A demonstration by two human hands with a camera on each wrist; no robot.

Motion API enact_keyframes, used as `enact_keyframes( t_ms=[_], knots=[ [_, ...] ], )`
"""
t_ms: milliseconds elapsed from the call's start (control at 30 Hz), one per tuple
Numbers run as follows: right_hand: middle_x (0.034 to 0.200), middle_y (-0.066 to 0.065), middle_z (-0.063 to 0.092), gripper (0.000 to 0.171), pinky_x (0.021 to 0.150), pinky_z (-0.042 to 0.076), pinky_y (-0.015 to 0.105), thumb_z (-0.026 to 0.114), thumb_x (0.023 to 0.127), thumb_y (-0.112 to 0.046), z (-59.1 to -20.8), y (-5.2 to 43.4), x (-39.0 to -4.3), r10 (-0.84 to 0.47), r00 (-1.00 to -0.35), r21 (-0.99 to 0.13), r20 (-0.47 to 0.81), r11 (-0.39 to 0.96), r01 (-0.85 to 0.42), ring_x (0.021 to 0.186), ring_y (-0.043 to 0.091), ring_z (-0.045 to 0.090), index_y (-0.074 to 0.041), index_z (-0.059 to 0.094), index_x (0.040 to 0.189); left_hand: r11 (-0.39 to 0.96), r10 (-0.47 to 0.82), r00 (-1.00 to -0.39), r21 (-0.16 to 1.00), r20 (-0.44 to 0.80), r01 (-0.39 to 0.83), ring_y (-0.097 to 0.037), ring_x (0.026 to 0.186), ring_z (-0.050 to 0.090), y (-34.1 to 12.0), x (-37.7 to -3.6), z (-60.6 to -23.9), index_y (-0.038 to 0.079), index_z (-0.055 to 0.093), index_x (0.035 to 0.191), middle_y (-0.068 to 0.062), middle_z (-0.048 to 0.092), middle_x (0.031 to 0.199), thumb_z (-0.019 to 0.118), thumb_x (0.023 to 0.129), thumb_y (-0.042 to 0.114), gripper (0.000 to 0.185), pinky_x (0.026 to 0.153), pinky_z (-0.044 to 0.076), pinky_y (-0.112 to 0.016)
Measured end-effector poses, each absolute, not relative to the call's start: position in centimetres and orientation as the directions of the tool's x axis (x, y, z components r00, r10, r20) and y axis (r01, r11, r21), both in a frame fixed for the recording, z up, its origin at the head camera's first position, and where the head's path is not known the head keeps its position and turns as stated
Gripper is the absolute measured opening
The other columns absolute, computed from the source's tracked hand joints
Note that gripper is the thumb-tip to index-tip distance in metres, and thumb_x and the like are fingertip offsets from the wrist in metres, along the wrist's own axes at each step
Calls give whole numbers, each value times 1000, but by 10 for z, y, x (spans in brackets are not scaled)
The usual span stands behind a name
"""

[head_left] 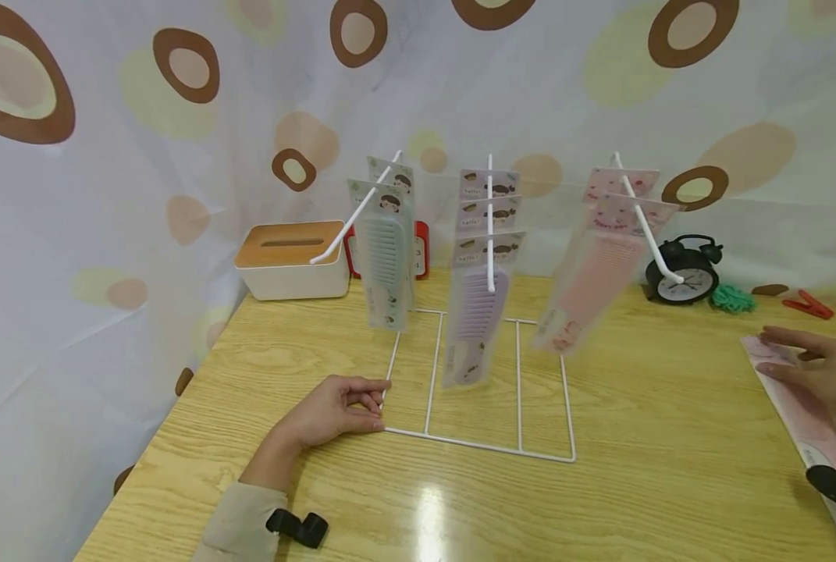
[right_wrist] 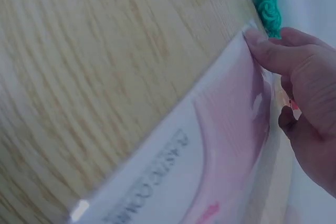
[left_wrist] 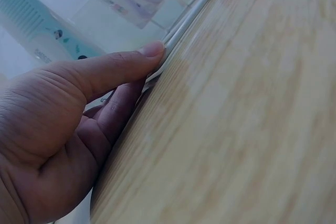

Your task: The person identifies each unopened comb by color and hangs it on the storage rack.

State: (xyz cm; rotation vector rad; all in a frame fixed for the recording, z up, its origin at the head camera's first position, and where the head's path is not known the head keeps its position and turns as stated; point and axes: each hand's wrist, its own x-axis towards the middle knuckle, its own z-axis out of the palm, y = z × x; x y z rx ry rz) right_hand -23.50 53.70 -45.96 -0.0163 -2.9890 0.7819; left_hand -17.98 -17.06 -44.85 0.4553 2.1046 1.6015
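Observation:
A white wire display rack (head_left: pixel 474 444) stands on the table, with three arms holding packaged combs. Green combs (head_left: pixel 385 261) hang on its left arm, purple combs (head_left: pixel 482 304) on the middle one and pink combs (head_left: pixel 603 269) on the right. At the base's front left corner, my left hand (head_left: pixel 333 410) pinches the wire between thumb and fingers; the left wrist view shows the thumb (left_wrist: pixel 152 50) on the bar. Off to the right, my right hand (head_left: pixel 828 371) pinches the upper end of another packaged pink comb (right_wrist: pixel 226 114), the thumb lying over the clear wrapper.
Behind the rack are a tissue box (head_left: pixel 291 269) with a wooden lid and a red-framed item (head_left: pixel 421 250) partly covered by the green combs. A black alarm clock (head_left: pixel 683 273), a green bundle of cord (head_left: pixel 732 298) and a red clip (head_left: pixel 809 305) lie at the back right.

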Motion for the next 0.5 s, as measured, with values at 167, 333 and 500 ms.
enact_keyframes(
  t_ms=[167, 333, 500],
  knots=[
    [140, 42, 40, 79, 79, 48, 62, 67, 96, -42, -449, 531, -238, -29, -998, -416, -57, 910, -3, 109, 59, 45, 4, 35, 151, 274, 510, -846, 962, -156, -12, -12, 94, 64, -171, -180, -448, -3, 53, 141, -14, 61, 112, 79, 84, 5, 63, 82, 60, -21],
    [135, 44, 42, 87, 79, 48, 63, 73, 90, -45, -445, 526, -240, -28, -997, -400, -78, 917, 6, 106, 59, 47, 5, 34, 151, 273, 515, -843, 962, -152, -7, -12, 94, 64, -172, -179, -449, -5, 52, 141, -16, 61, 113, 79, 85, 6, 63, 82, 60, -21],
    [129, 33, 46, 80, 75, 53, 45, 66, 95, -48, -452, 520, -235, 88, -994, -486, -65, 867, 109, 102, 42, 51, -5, 35, 154, 275, 515, -844, 961, -152, -5, -12, 94, 65, -174, -178, -449, -7, 52, 141, -16, 61, 112, 79, 85, 6, 64, 83, 60, -21]
  ],
)
